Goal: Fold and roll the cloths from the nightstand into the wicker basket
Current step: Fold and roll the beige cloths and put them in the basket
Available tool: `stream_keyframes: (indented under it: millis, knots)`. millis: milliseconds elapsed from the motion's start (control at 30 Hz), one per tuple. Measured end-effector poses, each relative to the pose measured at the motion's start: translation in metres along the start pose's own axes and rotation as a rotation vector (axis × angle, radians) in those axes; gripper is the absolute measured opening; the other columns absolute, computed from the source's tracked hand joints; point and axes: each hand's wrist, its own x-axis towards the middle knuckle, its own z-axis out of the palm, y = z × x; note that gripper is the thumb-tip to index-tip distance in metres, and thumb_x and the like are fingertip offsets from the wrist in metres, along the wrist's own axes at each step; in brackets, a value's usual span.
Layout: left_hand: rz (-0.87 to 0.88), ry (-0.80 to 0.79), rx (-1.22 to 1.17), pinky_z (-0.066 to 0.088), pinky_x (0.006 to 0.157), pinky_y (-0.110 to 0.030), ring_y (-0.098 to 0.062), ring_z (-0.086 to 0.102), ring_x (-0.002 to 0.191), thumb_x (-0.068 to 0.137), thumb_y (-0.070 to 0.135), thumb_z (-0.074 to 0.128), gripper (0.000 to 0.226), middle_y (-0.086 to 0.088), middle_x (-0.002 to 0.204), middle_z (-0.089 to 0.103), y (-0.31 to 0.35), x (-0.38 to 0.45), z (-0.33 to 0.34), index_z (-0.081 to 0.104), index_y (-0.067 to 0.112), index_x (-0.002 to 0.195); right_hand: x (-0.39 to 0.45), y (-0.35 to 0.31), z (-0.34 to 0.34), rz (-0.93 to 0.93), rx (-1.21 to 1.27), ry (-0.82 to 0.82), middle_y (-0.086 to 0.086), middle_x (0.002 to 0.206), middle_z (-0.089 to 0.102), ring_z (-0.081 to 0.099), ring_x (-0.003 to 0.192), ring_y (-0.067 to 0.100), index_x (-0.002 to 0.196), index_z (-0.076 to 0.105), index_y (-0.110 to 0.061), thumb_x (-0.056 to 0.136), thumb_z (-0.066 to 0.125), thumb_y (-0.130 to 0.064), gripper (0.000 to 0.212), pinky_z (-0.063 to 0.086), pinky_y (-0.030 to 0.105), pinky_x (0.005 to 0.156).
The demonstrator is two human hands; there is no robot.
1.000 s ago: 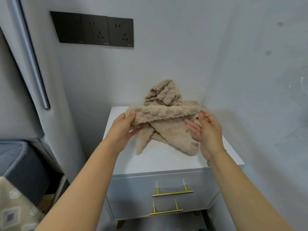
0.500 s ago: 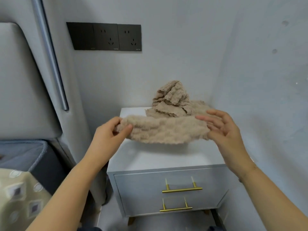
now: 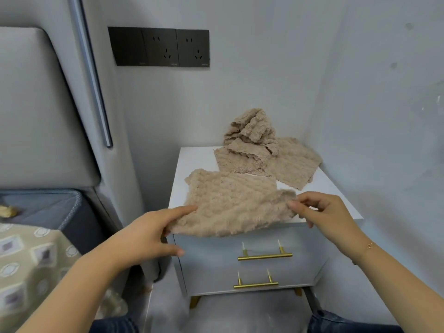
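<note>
A beige fluffy cloth (image 3: 231, 200) lies spread over the front of the white nightstand (image 3: 192, 162), its near edge hanging past the front. My left hand (image 3: 149, 233) pinches the cloth's near left corner between thumb and fingers. My right hand (image 3: 322, 212) pinches the near right corner. Behind it, more beige cloths (image 3: 259, 150) sit in a crumpled heap at the back of the nightstand top. No wicker basket is in view.
The nightstand has two drawers with gold handles (image 3: 264, 255). Walls close it in at the back and right. A grey padded headboard (image 3: 36, 111) and a bed with a patterned cover (image 3: 28, 260) stand to the left. Black wall sockets (image 3: 158, 46) hang above.
The cloth was held up in the air between both hands; now it is lowered and spread flat on the nightstand front. Both hands moved down and toward me.
</note>
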Motion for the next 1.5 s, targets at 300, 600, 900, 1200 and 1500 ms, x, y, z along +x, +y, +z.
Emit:
stream_keyframes:
  millis: [300,600,900,1200,1500]
  knots:
    - [0.105,0.274,-0.164,0.044,0.089,-0.019,-0.004,0.053,0.105,0.068,0.063,0.069,0.036,0.020,0.109,0.058,0.008,-0.001,-0.009,0.074,0.030,0.078,0.010,0.007,-0.005,0.056,0.175,-0.003,0.011,0.074,0.057,0.054,0.076,0.015,0.076,0.064,0.008,0.084,0.068,-0.022,0.031,0.044,0.012,0.076]
    - [-0.128,0.053,-0.749,0.056,0.087,-0.026,-0.020,0.070,0.099,0.085,0.026,0.063,0.025,-0.004,0.103,0.075,0.012,-0.001,-0.022,0.073,0.012,0.104,0.022,0.019,-0.001,0.241,0.036,-0.063,0.010,0.069,0.051,0.047,0.065,0.023,0.074,0.055,-0.006,0.094,0.057,-0.024,0.028,0.043,0.027,0.060]
    - [-0.333,0.307,-0.586,0.057,0.084,-0.048,-0.022,0.072,0.087,0.094,0.035,0.059,0.023,-0.001,0.094,0.075,-0.007,0.039,-0.007,0.068,0.016,0.104,0.067,0.038,0.036,0.223,-0.148,0.082,-0.003,0.057,0.049,0.043,0.055,0.014,0.065,0.050,-0.014,0.094,0.057,-0.030,0.034,0.034,0.019,0.051]
    - [-0.420,0.430,-0.145,0.044,0.056,-0.030,-0.024,0.059,0.070,0.094,0.044,0.054,0.041,-0.012,0.078,0.064,-0.020,0.072,0.005,0.059,0.004,0.087,0.078,0.051,0.045,0.160,-0.307,0.161,0.000,0.053,0.048,0.043,0.048,0.014,0.072,0.050,-0.013,0.095,0.056,-0.024,0.026,0.034,0.027,0.051]
    - [-0.415,0.562,-0.054,0.042,0.067,-0.028,-0.017,0.055,0.077,0.084,0.039,0.069,0.036,-0.002,0.102,0.052,-0.022,0.078,0.010,0.051,0.013,0.101,0.072,0.036,0.043,0.136,-0.659,0.149,0.004,0.079,0.062,0.058,0.074,0.023,0.089,0.054,-0.013,0.092,0.055,-0.043,0.031,0.042,0.032,0.061]
